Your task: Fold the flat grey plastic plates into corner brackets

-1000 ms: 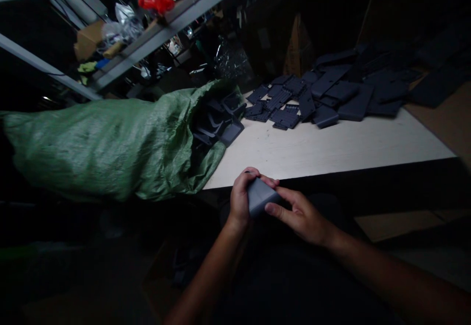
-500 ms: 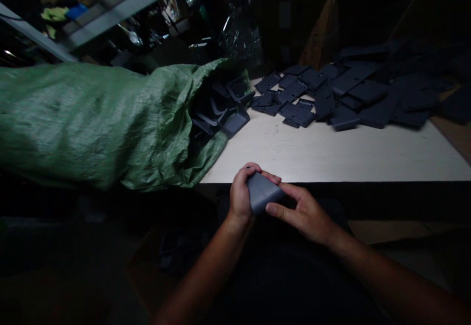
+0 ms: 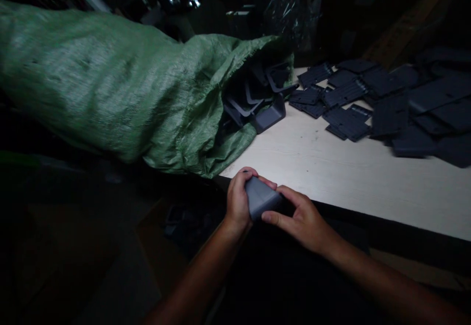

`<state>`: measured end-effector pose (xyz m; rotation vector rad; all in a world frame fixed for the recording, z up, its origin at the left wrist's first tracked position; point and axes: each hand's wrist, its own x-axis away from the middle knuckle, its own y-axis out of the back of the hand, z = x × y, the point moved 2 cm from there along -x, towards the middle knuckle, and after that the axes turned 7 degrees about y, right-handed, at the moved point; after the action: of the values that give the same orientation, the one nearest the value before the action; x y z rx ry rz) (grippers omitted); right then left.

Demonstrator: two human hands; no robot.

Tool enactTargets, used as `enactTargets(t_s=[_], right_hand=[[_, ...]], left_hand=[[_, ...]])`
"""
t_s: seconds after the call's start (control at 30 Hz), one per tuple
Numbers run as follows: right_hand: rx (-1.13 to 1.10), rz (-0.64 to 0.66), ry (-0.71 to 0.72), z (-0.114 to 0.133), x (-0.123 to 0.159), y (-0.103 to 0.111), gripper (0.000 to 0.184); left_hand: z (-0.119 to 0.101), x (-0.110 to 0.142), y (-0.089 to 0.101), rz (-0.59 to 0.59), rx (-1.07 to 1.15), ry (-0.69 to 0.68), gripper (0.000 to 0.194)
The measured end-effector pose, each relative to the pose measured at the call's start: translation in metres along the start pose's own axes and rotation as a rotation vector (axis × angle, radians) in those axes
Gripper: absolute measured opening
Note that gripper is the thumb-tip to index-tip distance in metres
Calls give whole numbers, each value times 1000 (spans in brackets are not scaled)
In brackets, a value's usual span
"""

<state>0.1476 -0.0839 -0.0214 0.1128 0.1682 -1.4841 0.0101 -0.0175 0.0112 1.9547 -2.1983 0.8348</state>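
Note:
A grey plastic housing (image 3: 262, 196) with a smooth, rounded face is held between both hands, just off the table's front edge. My left hand (image 3: 239, 198) wraps round its left side, fingers curled over the top. On the right, my right hand (image 3: 296, 214) grips the housing's lower right end between thumb and fingers. The underside of the piece is hidden. Beyond the hands, a green woven sack (image 3: 147, 84) lies on its side, its mouth spilling dark angled plastic parts (image 3: 270, 114).
Thin dark ribbed plates (image 3: 346, 121) lie scattered on the pale tabletop (image 3: 312, 168). Larger dark covers (image 3: 441, 114) are heaped at the right. Below the table, an open cardboard box (image 3: 156, 246) holds dark parts. Clear plastic wrap (image 3: 294, 15) hangs at the back.
The view has turned left, so the sack, plates and covers appear farther right and the table edge slants. Both hands keep hold of the grey housing, nearly unmoved.

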Motion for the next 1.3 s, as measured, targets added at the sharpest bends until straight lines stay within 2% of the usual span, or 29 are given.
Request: enactTargets(t_s=[0.1, 0.2, 0.27, 0.33, 0.37, 0.4, 0.43, 0.47, 0.53, 0.6, 0.63, 0.7, 0.73, 0.87, 1.0, 1.17, 1.3], right_hand=[[200, 8, -27, -7, -8, 22, 41], [232, -96, -91, -22, -15, 62, 43], [198, -176, -132, -35, -19, 89, 46], [179, -272, -171, -48, -23, 109, 49], [175, -325, -184, -53, -24, 116, 51], [176, -364, -193, -57, -25, 120, 52], [186, -389, -199, -60, -27, 122, 53], [203, -399, -200, -62, -28, 122, 53], [251, -398, -191, -63, -30, 118, 52], [290, -412, -174, -63, -30, 114, 51], [294, -421, -164, -63, -29, 114, 50], [288, -422, -152, -63, -28, 113, 48], [287, -421, -150, -64, -27, 114, 47], [307, -416, -116, -64, -27, 114, 44], [331, -407, -79, -61, -31, 109, 43], [368, -389, -55, -58, -33, 105, 41], [361, -391, -28, -56, -34, 104, 40]], left_hand=[[-22, 6, 39, 28, -155, -33, 14], [-43, 11, 107, -21, -467, -19, 22], [-56, 11, 161, -128, -846, 2, 28], [-69, 8, 205, -278, -1175, 37, 36], [-75, 6, 219, -370, -1251, 74, 41], [-80, 3, 223, -403, -1273, 63, 45], [-85, 0, 219, -405, -1245, 39, 46], [-87, -4, 207, -360, -1178, 2, 45], [-87, -16, 164, -183, -976, -58, 43], [-81, -35, 115, 15, -755, -38, 45], [-78, -49, 93, 61, -658, -47, 48], [-72, -81, 62, 50, -500, -80, 53], [-70, -99, 52, 6, -445, -95, 56], [-66, -159, 41, -171, -445, -152, 61], [-72, -194, 40, -294, -609, -232, 53], [-83, -228, 18, -275, -731, -284, 29], [-97, -233, 2, -214, -710, -332, 22]])
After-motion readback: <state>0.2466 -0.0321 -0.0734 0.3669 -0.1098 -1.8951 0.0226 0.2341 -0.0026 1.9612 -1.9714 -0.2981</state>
